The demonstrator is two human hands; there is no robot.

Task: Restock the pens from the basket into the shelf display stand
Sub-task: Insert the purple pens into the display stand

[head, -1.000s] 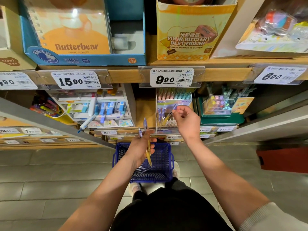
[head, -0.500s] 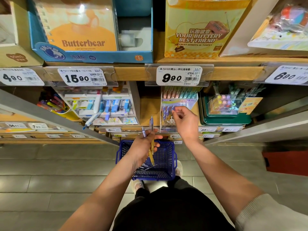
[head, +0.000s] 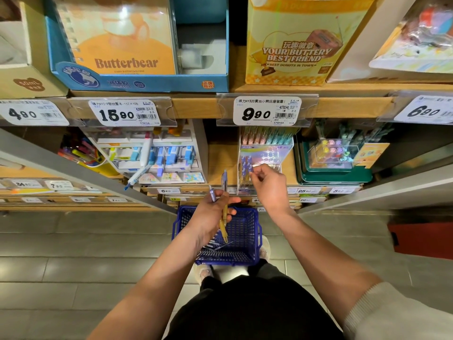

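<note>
A clear acrylic display stand (head: 268, 153) sits on the lower shelf under the 9.90 tag, with pink and teal pens in its back row and purple pens (head: 245, 163) at its front left. My right hand (head: 269, 186) reaches into the stand, its curled fingertips pinching the top of a purple pen there. Lower down, my left hand (head: 208, 217) grips a small bunch of pens (head: 224, 214) with yellow barrels and purple caps. On the floor below stands the blue plastic basket (head: 255, 231), with several pens (head: 215, 246) lying in it.
A white correction-tape display (head: 157, 153) stands left of the stand, with a loose blue pen (head: 137, 176) leaning out. A green tray of markers (head: 333, 173) sits on the right. Butterbear boxes (head: 137, 45) fill the shelf above. A red object (head: 421, 239) lies on the floor at right.
The yellow-barrelled pen my right hand held a second ago has gone down into the stand's front left. The hand stays at the stand. My left hand keeps its bunch.
</note>
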